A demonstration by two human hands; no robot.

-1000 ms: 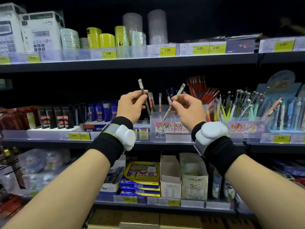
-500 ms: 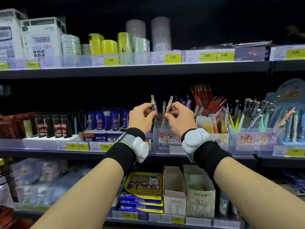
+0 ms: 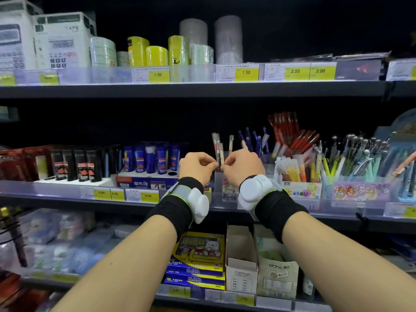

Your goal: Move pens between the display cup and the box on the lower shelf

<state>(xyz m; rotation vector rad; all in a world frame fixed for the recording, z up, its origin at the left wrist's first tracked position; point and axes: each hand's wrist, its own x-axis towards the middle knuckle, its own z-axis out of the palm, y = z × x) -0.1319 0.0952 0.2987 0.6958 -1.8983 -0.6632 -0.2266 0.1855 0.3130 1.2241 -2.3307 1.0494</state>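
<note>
- Both hands are up at the middle shelf, right over the clear display cup [image 3: 219, 183], knuckles almost touching each other.
- The left hand [image 3: 197, 167] has its fingers curled in, with thumb and fingertips pinching a clear-barrelled pen [image 3: 218, 152] that stands pretty much upright, lower end down in the cup.
- The right hand [image 3: 242, 168] is curled the same way and pinches a second pen [image 3: 222, 157] just beside the first one, so the two pens are nearly side by side between the hands.
- A couple more clear pens [image 3: 231, 143] poke up out of the cup behind the fingers.
- Down on the lower shelf, below the right wrist, sits the open-topped white cardboard box [image 3: 240, 260]. A taller grey-beige box [image 3: 278, 275] stands right next to it.
- Left of those is a stack of yellow-and-blue packs with a cartoon bear [image 3: 198, 255].
- Each wrist wears a black band with a white device [image 3: 199, 204] strapped on.
</note>
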